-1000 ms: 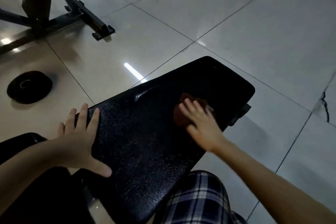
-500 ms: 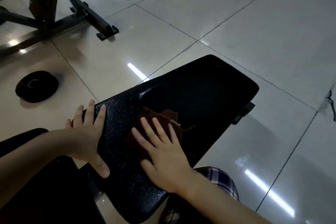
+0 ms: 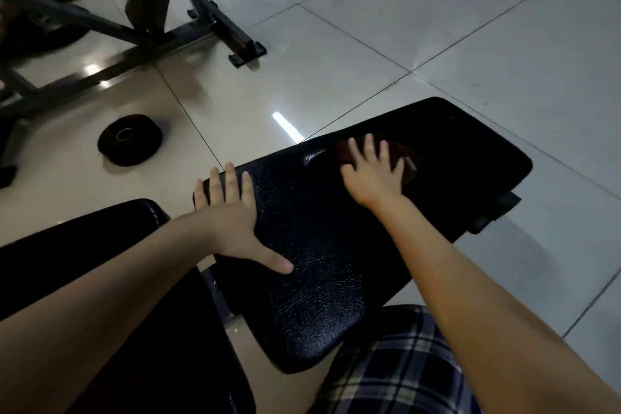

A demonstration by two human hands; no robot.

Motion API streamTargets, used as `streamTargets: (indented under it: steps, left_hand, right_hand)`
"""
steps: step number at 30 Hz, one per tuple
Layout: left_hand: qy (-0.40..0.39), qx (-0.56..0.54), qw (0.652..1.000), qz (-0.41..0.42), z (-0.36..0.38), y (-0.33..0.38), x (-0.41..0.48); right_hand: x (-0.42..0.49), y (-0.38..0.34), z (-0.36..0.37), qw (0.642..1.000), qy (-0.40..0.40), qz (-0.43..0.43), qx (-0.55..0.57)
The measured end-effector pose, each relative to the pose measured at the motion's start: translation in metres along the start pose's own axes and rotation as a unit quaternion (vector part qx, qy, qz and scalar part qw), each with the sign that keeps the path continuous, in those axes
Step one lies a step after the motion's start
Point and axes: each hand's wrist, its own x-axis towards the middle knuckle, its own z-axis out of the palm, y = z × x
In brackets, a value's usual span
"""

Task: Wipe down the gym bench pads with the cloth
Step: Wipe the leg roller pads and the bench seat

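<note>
The brown cloth point(image 3: 406, 158) lies on the far half of the black pad point(image 3: 336, 245), under the right hand point(image 3: 373, 173), whose grip is apart: fingers spread flat, pressing the cloth down. The left hand point(image 3: 232, 218) rests flat on the pad's left edge, grip likewise apart. A second pad point(image 3: 100, 239) lies to the left, and a weight plate point(image 3: 130, 139) sits on the floor point(image 3: 437, 44) beyond.

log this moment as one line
step: wipe pad | right hand: flat on cloth, far end of bench pad | left hand: flat on pad's left edge
</note>
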Motion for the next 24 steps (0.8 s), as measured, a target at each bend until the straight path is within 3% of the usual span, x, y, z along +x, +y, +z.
streamTargets:
  steps: [4, 8, 10, 13, 15, 17, 21, 24]
  left_hand:
    - [0.007, 0.014, 1.000, -0.004, 0.004, 0.006, -0.001]
    - [-0.010, 0.020, 1.000, -0.009, 0.003, 0.008, 0.002]
    - [-0.017, 0.015, 1.000, -0.005, 0.003, 0.007, 0.004]
    - [-0.027, 0.011, 1.000, 0.001, 0.004, 0.006, 0.005]
    - [-0.032, 0.011, 0.999, 0.001, 0.003, 0.008, 0.005]
    - [-0.035, 0.010, 0.999, -0.001, 0.001, 0.011, 0.005]
    - [-0.032, 0.016, 0.999, -0.014, 0.001, 0.014, 0.008]
    - [-0.027, 0.016, 0.999, -0.013, 0.003, 0.013, 0.009]
  right_hand:
    - [-0.041, -0.042, 0.010, 0.982, -0.014, -0.183, -0.037]
    - [-0.059, -0.011, 0.005, 0.938, -0.048, -0.342, -0.032]
    - [-0.037, 0.020, -0.005, 0.945, -0.056, -0.320, -0.026]
    - [0.014, 0.054, -0.014, 0.987, -0.014, -0.157, 0.003]
    - [0.039, 0.048, -0.015, 0.999, 0.001, -0.054, 0.000]
    - [0.047, 0.015, -0.010, 1.000, -0.001, -0.023, 0.003]
    - [0.005, -0.060, 0.010, 0.983, 0.008, -0.184, -0.021]
    - [-0.028, -0.061, 0.014, 0.956, -0.020, -0.293, -0.006]
